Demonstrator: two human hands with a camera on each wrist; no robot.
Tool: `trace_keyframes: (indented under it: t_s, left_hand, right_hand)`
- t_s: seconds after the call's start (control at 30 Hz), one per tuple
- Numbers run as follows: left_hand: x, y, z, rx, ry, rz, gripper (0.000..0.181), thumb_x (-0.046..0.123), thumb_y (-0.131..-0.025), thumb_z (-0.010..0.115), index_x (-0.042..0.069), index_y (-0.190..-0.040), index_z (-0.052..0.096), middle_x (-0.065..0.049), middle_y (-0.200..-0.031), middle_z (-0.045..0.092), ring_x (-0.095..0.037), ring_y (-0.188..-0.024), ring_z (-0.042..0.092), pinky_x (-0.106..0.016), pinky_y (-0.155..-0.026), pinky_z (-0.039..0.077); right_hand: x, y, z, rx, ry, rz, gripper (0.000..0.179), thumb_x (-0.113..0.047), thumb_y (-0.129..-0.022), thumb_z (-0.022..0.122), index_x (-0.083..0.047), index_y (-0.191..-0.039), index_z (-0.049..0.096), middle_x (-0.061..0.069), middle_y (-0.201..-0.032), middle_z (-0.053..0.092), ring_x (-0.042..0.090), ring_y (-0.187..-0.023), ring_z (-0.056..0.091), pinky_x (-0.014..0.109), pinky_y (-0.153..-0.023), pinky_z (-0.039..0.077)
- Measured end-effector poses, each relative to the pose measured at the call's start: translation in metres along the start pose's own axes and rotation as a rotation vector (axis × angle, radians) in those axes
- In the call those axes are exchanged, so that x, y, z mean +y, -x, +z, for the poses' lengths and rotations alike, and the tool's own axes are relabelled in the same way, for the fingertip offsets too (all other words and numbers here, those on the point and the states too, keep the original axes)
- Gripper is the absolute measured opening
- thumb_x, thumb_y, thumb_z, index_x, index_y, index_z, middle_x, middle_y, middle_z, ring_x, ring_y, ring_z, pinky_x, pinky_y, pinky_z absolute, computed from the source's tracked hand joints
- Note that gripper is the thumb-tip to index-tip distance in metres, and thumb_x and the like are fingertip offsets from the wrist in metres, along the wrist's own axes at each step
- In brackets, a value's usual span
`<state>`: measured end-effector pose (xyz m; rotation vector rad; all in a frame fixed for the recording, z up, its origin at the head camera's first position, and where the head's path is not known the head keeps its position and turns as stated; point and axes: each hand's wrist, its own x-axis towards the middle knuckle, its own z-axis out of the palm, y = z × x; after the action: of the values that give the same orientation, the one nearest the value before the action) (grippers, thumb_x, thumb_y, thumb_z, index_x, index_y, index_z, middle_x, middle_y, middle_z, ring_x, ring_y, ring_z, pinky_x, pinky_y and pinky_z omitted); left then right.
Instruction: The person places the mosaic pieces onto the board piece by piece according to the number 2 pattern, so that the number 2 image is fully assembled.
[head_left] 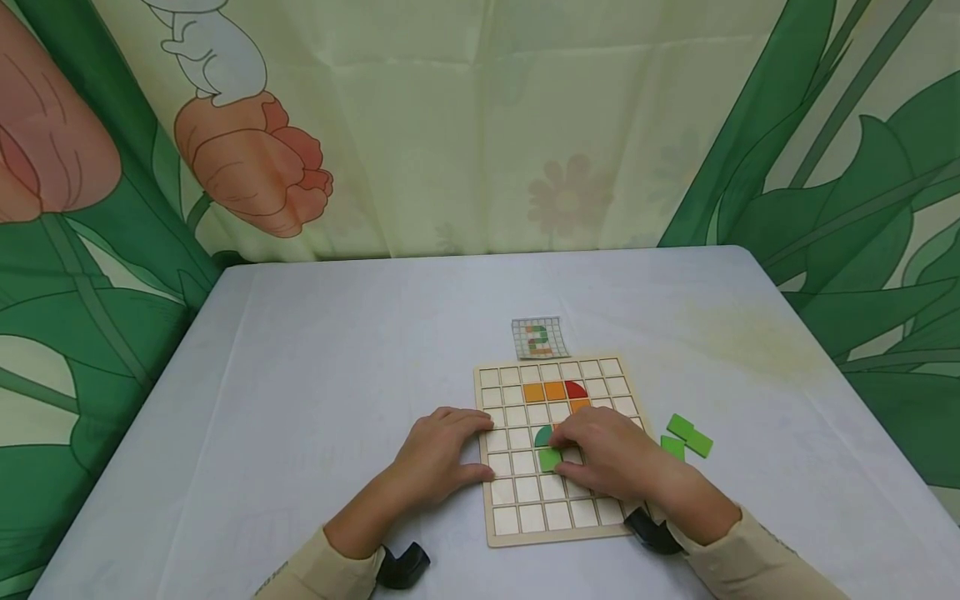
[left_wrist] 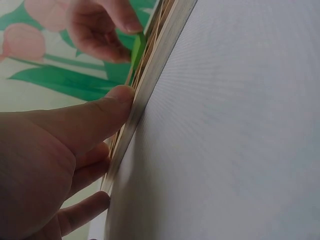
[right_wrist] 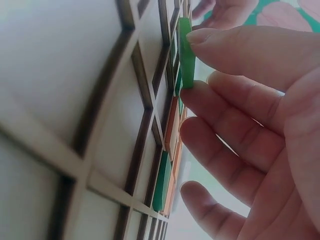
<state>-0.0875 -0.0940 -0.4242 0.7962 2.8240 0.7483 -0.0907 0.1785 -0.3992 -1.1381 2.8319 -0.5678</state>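
A square wooden grid board [head_left: 505, 492] lies on the table. My right hand [head_left: 618, 450] pinches a light green square tile [head_left: 549, 460] between thumb and finger. In the right wrist view that green tile [right_wrist: 187, 52] stands tilted against the grid, partly raised. My left hand [head_left: 442, 454] touches the board's left edge with thumb and fairly straight fingers; the left wrist view shows its thumb [left_wrist: 120, 95] on the wooden rim. Set in the board are orange square tiles [head_left: 533, 392], a red quarter-round tile [head_left: 575, 390] and a dark green curved tile [head_left: 543, 436]. My right hand hides some cells.
Loose light green tiles [head_left: 697, 443] lie right of the board. Beyond its far edge rests a small pattern card [head_left: 540, 337] with a coloured figure on a grid. White cloth covers the table [head_left: 322, 350]; a printed curtain [head_left: 465, 125] hangs behind.
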Motion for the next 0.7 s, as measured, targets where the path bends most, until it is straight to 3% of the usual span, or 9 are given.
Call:
trace_keyframes:
  t_s: [0.7]
  left_hand:
    - [-0.0003,0.0006,-0.0010,0.000,0.007,0.002,0.058,0.040,-0.082,0.083,0.014,-0.130,0.065,0.002,-0.134,0.061,-0.023,-0.124,0.051,-0.049,-0.099,0.042]
  right_hand:
    - [-0.0019,-0.0039,-0.0012,-0.011,-0.014,-0.032,0.014,-0.020,-0.084,0.079,-0.015,-0.096,0.075,-0.011,-0.091,0.068,0.011,-0.085,0.061,0.037,-0.080,0.050]
